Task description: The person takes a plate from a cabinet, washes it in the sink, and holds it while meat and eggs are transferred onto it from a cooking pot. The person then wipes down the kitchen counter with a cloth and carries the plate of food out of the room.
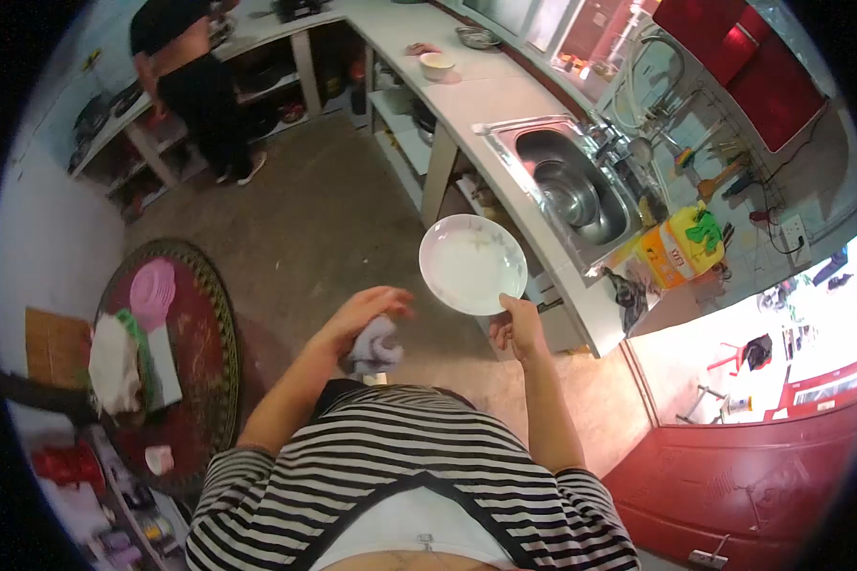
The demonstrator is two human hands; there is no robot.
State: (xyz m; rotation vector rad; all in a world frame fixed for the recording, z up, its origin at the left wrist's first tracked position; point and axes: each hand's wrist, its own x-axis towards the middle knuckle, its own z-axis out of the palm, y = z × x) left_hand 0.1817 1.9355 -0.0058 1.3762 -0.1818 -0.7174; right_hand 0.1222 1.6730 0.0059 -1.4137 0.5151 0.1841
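1. A white plate (pixel 473 265) with a faint pattern is held in the air in front of the body, its inner face turned up to the camera, near the edge of the white worktop (pixel 486 90).
2. The plate is gripped at its near rim by the right grip (pixel 521 331); the thumb is laid on the rim.
3. A pale grey cloth (pixel 379 350) is held bunched in the left grip (pixel 354 322), with the fingers extended past it; the cloth is kept apart from the plate.
4. A metal bowl (pixel 567 193) is contained in the sink (pixel 546 143), and a yellow jug (pixel 678 249) is placed beside it.
5. A white bowl (pixel 436 65) is set farther along the white worktop.
6. A person (pixel 198 90) in dark clothes is seen at the far worktop.
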